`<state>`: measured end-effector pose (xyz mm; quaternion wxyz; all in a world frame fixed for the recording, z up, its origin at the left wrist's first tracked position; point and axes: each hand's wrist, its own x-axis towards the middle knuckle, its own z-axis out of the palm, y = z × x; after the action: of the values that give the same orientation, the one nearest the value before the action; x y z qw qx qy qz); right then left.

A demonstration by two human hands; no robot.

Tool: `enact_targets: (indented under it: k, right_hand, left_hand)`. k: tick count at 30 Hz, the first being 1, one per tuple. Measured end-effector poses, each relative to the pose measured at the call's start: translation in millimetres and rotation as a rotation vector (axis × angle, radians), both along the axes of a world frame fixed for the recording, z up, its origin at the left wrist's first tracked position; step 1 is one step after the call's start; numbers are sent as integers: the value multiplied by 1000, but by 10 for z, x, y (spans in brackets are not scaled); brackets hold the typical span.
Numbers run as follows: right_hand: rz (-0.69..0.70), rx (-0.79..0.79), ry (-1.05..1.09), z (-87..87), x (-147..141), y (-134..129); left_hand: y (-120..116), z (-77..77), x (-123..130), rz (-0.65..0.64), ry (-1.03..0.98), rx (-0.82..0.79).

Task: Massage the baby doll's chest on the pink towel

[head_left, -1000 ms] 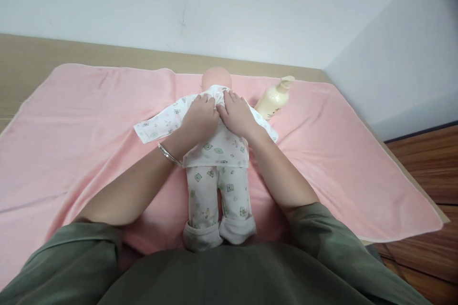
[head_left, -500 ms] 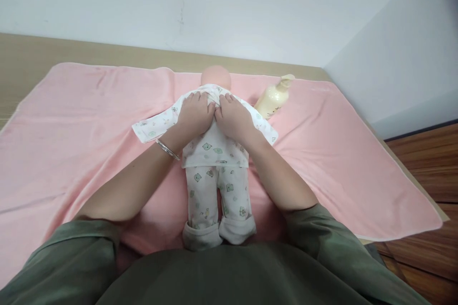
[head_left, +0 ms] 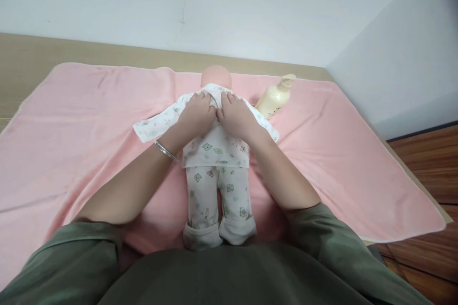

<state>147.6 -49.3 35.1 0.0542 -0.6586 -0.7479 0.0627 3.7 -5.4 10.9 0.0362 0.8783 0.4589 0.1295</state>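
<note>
A doll (head_left: 216,76) lies face down or with its face hidden, its bald head toward the wall. It wears a white printed shirt (head_left: 214,152) and matching trousers (head_left: 234,190) with rolled cuffs. My left hand (head_left: 198,112), a silver bracelet at its wrist, has its fingers bent on the upper part of the shirt, pinching the cloth near the neck. Close beside it my right hand (head_left: 234,113) grips the same part of the shirt. Both thumbs nearly meet at the middle.
A pink blanket (head_left: 89,119) lies under the doll on a wooden table (head_left: 125,52). Right of the doll, a cream pump bottle (head_left: 275,99) lies tilted on the blanket. A white wall (head_left: 107,5) rises behind; a brown wooden surface (head_left: 429,162) is at the far right.
My left hand has shifted slightly right and my right hand very slightly right too. The cloth between my fingers at the collar lies a little differently.
</note>
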Motion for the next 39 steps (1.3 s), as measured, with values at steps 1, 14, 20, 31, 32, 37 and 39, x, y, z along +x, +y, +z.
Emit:
enact_targets:
  k: [1,14,20,31,32,37,39]
  right_hand:
    - [11,-4,-25,29,-40,-51]
    - [-44,72,84,-34,32,114]
    - [-48,100,72,-95,97,172]
    - [109,51,-6,29,-179,-188]
    - [109,54,15,37,-166,-165]
    - [1,62,145,-27,-25,67]
    - [-66,86,178,-91,9,141]
  left_hand:
    - [41,-23,-6,19,3,5]
    - [-126,-108,34,47,-91,80]
    - [-192,-51,45,-5,-105,52]
    - [110,-157,94,231,-281,-32]
    - [107,-167,99,231,-292,-30]
    - [86,-213,104,216,-348,-25]
    - [87,-227,101,219,-366,-26]
